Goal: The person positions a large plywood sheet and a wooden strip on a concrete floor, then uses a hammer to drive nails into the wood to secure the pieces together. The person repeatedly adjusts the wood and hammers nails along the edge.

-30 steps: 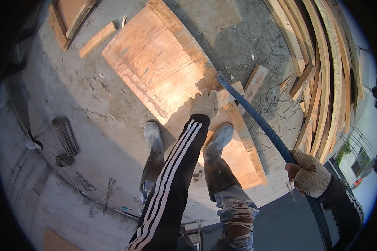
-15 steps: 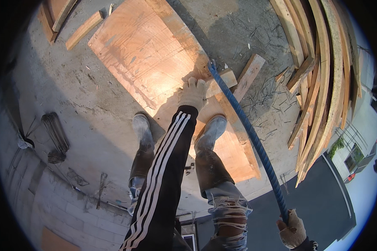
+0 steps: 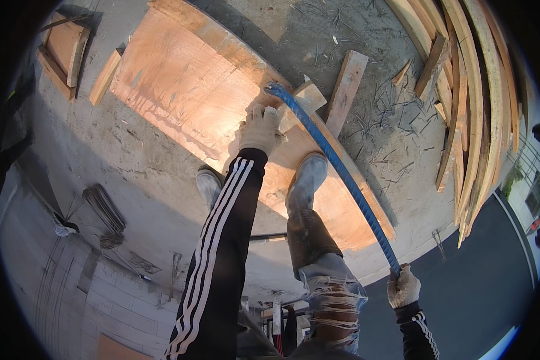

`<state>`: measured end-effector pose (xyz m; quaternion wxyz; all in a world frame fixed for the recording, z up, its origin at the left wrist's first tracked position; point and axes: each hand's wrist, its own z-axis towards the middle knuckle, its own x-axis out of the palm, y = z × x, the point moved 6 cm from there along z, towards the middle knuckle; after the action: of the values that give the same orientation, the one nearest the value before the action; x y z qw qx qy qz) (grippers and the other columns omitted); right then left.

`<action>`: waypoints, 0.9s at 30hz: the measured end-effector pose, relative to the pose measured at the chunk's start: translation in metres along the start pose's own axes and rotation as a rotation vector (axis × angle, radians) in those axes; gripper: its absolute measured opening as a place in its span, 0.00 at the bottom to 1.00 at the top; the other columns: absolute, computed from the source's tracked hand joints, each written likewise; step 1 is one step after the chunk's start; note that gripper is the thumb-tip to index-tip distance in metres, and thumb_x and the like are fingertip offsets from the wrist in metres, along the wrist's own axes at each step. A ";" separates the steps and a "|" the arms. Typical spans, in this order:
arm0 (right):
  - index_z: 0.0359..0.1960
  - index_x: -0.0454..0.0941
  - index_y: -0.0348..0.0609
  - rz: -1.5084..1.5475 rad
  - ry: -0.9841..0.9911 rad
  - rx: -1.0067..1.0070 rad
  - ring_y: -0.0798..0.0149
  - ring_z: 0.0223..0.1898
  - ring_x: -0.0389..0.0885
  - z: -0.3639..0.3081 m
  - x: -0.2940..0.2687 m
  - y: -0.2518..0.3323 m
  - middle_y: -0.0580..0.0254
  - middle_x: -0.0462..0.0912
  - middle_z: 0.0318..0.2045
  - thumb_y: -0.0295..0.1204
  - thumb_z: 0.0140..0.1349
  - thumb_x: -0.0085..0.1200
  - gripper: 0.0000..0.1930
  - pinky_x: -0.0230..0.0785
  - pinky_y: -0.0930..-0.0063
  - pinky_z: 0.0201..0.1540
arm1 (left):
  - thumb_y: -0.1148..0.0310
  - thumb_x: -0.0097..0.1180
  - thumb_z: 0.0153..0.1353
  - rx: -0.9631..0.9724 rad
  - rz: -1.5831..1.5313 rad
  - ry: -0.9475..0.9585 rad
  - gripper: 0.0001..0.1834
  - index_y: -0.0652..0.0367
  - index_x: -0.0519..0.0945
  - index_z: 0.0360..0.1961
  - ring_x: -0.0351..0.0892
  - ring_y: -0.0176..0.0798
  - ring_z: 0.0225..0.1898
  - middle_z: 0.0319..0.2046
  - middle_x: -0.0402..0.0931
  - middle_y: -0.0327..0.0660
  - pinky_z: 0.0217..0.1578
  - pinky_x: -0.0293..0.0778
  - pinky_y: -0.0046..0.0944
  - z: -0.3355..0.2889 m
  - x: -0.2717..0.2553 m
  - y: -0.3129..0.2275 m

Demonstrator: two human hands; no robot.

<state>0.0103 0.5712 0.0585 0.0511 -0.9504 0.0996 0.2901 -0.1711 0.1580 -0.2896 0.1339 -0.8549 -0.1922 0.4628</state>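
My right hand, in a pale work glove, is closed around the lower end of a blue ribbed pry bar. The bar runs up and left, and its bent claw end lies over the panel's edge timber, just above the short wood block. My left hand, also gloved, is low over the plywood panel with fingers curled at the block's near end. Its grip there is partly hidden. A wooden strip edges the panel's far long side. One of my boots stands on the panel.
Long timbers are stacked at the right. A loose plank lies beyond the panel among scattered nails. At the left are a short timber, a wooden frame and a bundle of bent wire or rods.
The pry bar's claw end has shifted left onto the edge timber, and my right hand has risen with the bar. My left hand stays by the wood block. The view has shifted.
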 end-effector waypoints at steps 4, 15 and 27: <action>0.44 0.74 0.45 -0.020 -0.159 -0.088 0.40 0.29 0.85 0.063 0.063 -0.053 0.52 0.82 0.26 0.25 0.56 0.61 0.14 0.78 0.49 0.31 | 0.60 0.82 0.44 0.002 -0.006 0.002 0.39 0.55 0.70 0.54 0.76 0.65 0.57 0.60 0.70 0.52 0.53 0.77 0.61 0.001 0.003 0.005; 0.38 0.78 0.43 0.369 -0.158 0.075 0.53 0.28 0.84 0.084 0.206 -0.097 0.55 0.83 0.26 0.27 0.60 0.62 0.07 0.75 0.61 0.33 | 0.59 0.78 0.47 0.032 0.126 0.159 0.34 0.55 0.72 0.51 0.76 0.59 0.59 0.58 0.73 0.50 0.56 0.76 0.56 0.013 -0.008 0.003; 0.34 0.81 0.48 0.444 0.178 0.314 0.45 0.34 0.87 0.109 0.244 -0.069 0.50 0.86 0.27 0.42 0.61 0.64 0.12 0.74 0.52 0.36 | 0.66 0.54 0.74 -0.175 -1.564 0.084 0.14 0.64 0.84 0.51 0.84 0.39 0.44 0.43 0.85 0.43 0.47 0.79 0.37 0.064 0.003 0.021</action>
<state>0.1642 0.6166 -0.1661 0.1240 -0.9075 0.3532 0.1905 -0.2194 0.1441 -0.3349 0.3601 -0.4956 -0.7685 0.1846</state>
